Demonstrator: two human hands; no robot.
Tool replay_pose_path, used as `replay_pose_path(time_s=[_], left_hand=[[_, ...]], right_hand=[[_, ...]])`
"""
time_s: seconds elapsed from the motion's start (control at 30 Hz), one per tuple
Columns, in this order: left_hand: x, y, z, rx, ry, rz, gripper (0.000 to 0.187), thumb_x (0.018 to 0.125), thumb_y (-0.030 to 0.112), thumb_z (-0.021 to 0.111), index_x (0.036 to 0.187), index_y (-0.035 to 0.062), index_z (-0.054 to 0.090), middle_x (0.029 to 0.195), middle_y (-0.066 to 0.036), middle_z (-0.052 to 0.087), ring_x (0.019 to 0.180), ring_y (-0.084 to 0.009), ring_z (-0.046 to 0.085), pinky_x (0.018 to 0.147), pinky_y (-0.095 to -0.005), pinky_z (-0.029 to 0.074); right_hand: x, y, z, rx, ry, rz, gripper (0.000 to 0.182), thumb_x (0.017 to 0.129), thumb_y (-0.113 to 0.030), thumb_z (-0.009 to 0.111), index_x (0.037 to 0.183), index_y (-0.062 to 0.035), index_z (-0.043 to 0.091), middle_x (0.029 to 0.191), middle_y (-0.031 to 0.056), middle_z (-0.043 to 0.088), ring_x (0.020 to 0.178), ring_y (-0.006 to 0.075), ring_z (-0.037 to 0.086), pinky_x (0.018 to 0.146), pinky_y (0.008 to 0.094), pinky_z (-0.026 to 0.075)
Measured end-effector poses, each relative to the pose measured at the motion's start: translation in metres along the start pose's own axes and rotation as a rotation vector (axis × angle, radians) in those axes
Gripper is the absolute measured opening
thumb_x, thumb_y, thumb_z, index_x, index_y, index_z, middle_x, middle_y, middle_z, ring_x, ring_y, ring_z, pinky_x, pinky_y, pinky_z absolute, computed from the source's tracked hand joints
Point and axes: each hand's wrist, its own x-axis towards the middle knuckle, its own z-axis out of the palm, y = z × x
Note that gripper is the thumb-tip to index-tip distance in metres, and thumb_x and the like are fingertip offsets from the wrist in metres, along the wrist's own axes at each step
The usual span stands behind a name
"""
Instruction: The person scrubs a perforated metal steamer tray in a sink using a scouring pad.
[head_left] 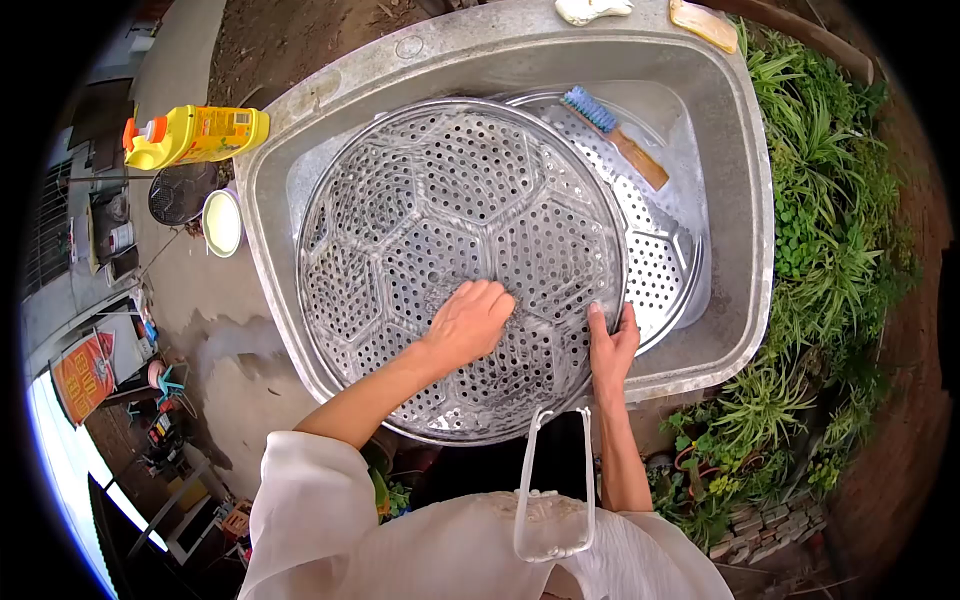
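On the yellow bottle (215,135) at the sink's upper left corner I can see a label with reddish print, but it is too small for me to read; the red banner (83,378) far off to the left carries yellow lettering I can't make out either. I have the left hand (470,318) curled into a fist, knuckles up, pressed near the middle of the big perforated tray (455,250), the forearm slanting in from the lower left; whether the fist encloses anything, I cannot tell. My right hand (612,348) grips the tray's lower right rim, thumb on the face and fingers at the outer edge. That tray lies across the sink (762,250), its near edge overhanging toward the body, partly covering a second tray (655,270) where a blue-bristled brush (625,144) rests.
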Motion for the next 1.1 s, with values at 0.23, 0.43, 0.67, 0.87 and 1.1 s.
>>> replay_pose_path(time_s=[0.23, 0.43, 0.67, 0.87, 1.1], left_hand=[[0.047, -0.129, -0.024, 0.237, 0.533, -0.489, 0.024, 0.078, 0.003, 0.064, 0.098, -0.0012, 0.050, 0.095, -0.021, 0.055, 0.093, -0.0398, 0.052, 0.082, -0.0483, 0.042], [-0.108, 0.021, 0.013, 0.004, 0.041, -0.049, 0.030, 0.066, 0.004, 0.069, 0.090, 0.0066, 0.052, 0.091, -0.012, 0.050, 0.090, -0.0306, 0.052, 0.080, -0.0412, 0.041], [0.028, 0.037, 0.026, 0.088, 0.274, -0.218, 0.023, 0.071, 0.006, 0.067, 0.090, 0.0053, 0.054, 0.090, -0.011, 0.051, 0.089, -0.0300, 0.052, 0.078, -0.0401, 0.040], [-0.101, 0.089, 0.036, 0.002, 0.079, -0.215, 0.028, 0.068, 0.000, 0.068, 0.090, 0.0055, 0.052, 0.093, -0.013, 0.051, 0.092, -0.0315, 0.052, 0.079, -0.0416, 0.041], [0.010, 0.017, 0.023, 0.179, 0.382, -0.632, 0.025, 0.071, 0.001, 0.062, 0.094, 0.0024, 0.050, 0.097, -0.016, 0.054, 0.096, -0.0357, 0.053, 0.083, -0.0455, 0.042]], right_hand=[[0.003, 0.003, -0.001, -0.027, 0.019, -0.018, 0.021, 0.098, -0.018, 0.060, 0.091, 0.0019, 0.059, 0.066, -0.0038, 0.048, 0.060, 0.0044, 0.036, 0.053, 0.0239, 0.031], [0.006, 0.003, -0.001, 0.056, -0.022, -0.001, 0.025, 0.102, -0.020, 0.054, 0.087, -0.0011, 0.056, 0.066, -0.0079, 0.037, 0.060, 0.0031, 0.028, 0.051, 0.0245, 0.024], [0.001, -0.001, 0.001, 0.076, -0.058, 0.057, 0.018, 0.093, -0.014, 0.065, 0.102, 0.0013, 0.062, 0.076, -0.0035, 0.060, 0.063, 0.0024, 0.041, 0.056, 0.0209, 0.037], [0.007, 0.013, 0.006, 0.144, -0.001, -0.074, 0.024, 0.088, -0.016, 0.070, 0.101, 0.0029, 0.063, 0.075, 0.0006, 0.065, 0.059, 0.0037, 0.044, 0.054, 0.0236, 0.039], [0.001, 0.009, -0.002, 0.006, -0.061, 0.048, 0.022, 0.094, -0.020, 0.062, 0.093, 0.0025, 0.060, 0.061, 0.0029, 0.056, 0.053, 0.0067, 0.042, 0.050, 0.0281, 0.036]])
